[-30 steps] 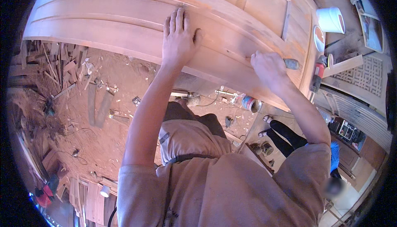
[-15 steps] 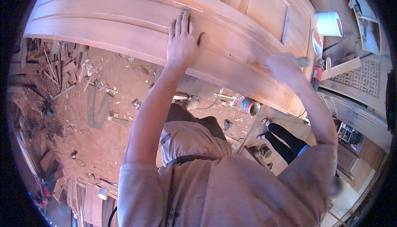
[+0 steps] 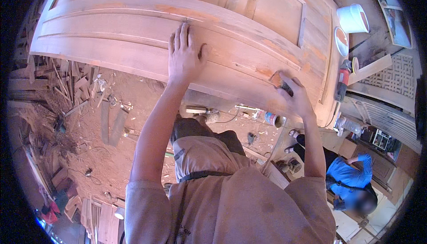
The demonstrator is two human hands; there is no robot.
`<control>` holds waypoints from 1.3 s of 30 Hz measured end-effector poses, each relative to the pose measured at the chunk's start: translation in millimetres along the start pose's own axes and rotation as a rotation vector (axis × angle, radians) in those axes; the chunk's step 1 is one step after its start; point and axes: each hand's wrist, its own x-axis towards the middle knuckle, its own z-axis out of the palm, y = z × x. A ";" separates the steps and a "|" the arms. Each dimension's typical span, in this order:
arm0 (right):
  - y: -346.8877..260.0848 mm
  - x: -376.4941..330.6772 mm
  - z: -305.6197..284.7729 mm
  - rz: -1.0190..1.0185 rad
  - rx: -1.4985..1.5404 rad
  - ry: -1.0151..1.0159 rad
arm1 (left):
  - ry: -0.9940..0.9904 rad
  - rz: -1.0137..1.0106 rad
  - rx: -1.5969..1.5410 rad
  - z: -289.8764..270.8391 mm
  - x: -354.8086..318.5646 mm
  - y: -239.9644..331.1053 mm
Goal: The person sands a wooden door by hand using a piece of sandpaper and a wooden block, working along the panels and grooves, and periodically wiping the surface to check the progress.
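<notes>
A large pale wooden panelled door (image 3: 133, 30) lies in front of me, with orange filler patches along its rails. My left hand (image 3: 187, 59) rests flat on its near rail, fingers stretched out, touching a dark spot by the moulding at the fingertips. Over to the right, my right hand (image 3: 297, 94) is closed round a small flat piece with an orange-brown face (image 3: 276, 80) and a dark edge; I cannot make out its exact kind. It sits against the wood beside an orange smear (image 3: 265, 72).
Beyond the door's right end stand a white bucket (image 3: 351, 18), its round lid (image 3: 341, 42) and a red-and-black angle grinder (image 3: 343, 80). Below lie a paint can (image 3: 272, 119) and wood scraps (image 3: 73, 84) on the dusty floor. A person in blue (image 3: 351, 173) is at lower right.
My right hand has come left and nearer to me along the door, still holding the flat piece. My left hand stays on the rail. The person in blue shows more fully.
</notes>
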 end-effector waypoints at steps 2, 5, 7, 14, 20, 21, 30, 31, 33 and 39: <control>-1.9 7.6 2.6 -0.101 -0.007 0.042 | 0.007 0.000 -0.003 -1.1 0.9 2.2; -7.8 16.1 6.0 -0.139 -0.033 0.058 | 0.006 0.004 -0.005 -0.9 1.1 3.7; -15.4 21.0 7.9 -0.106 -0.025 0.034 | 0.003 0.010 0.010 -0.3 1.4 3.3; -44.9 45.9 30.7 -0.173 0.007 0.121 | -0.006 0.013 0.034 -0.4 1.8 2.1; -43.1 66.4 18.5 0.135 0.569 0.170 | -0.009 0.021 0.018 -2.1 3.3 2.2; -41.2 63.9 8.7 0.251 0.681 0.159 | -0.006 0.019 0.022 -2.8 3.1 1.4; 12.2 -15.4 22.9 0.342 1.221 0.300 | -0.057 -0.019 0.023 -0.2 -0.4 1.7; 5.3 -29.3 24.5 0.426 1.233 0.353 | -0.056 -0.015 0.020 1.4 0.1 1.2; 4.5 -62.4 34.3 0.490 1.346 0.457 | -0.062 -0.019 0.039 -5.8 2.9 3.4; -17.4 -153.1 89.5 0.466 1.796 0.654 | -0.063 0.009 0.057 -9.6 3.0 3.4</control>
